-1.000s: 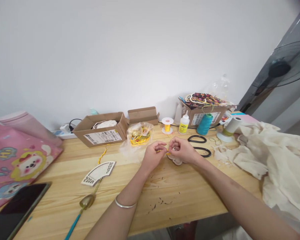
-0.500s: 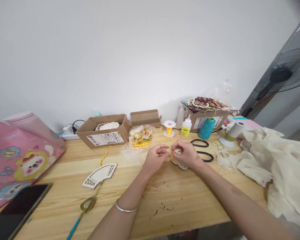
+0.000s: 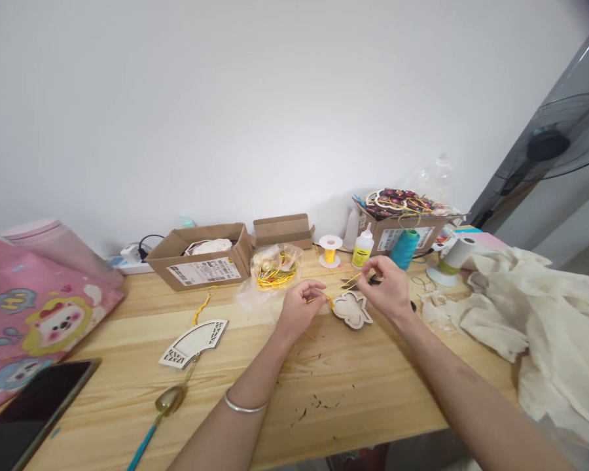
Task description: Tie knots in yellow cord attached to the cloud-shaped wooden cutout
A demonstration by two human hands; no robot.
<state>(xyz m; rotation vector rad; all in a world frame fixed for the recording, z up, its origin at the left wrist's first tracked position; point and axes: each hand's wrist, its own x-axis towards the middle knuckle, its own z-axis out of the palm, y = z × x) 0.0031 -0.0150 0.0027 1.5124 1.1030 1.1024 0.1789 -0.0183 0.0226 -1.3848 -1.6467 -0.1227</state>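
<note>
Between my two hands runs a yellow cord (image 3: 349, 284), joined to a flower-shaped wooden piece (image 3: 352, 310). My left hand (image 3: 300, 306) pinches the cord just left of the wooden piece. With thumb and fingertips my right hand (image 3: 385, 286) holds the cord's other stretch, up and to the right of the piece. Black scissors (image 3: 373, 280) lie partly hidden behind my right hand. Further left on the wooden table rests a fan-shaped wooden piece (image 3: 194, 343) with its own yellow cord (image 3: 203, 307).
Behind my hands stand a bag of yellow cords (image 3: 275, 271), a yellow spool (image 3: 330, 251), a glue bottle (image 3: 362, 248) and a teal thread cone (image 3: 405, 250). Cardboard boxes (image 3: 201, 258) line the wall. Cream cloth (image 3: 495, 294) lies right; a spoon (image 3: 171, 400) and phone (image 3: 34, 418) left.
My right hand has moved right and up, away from my left, drawing the yellow cord out between them. The flower-shaped piece is now uncovered, and the scissors are more hidden.
</note>
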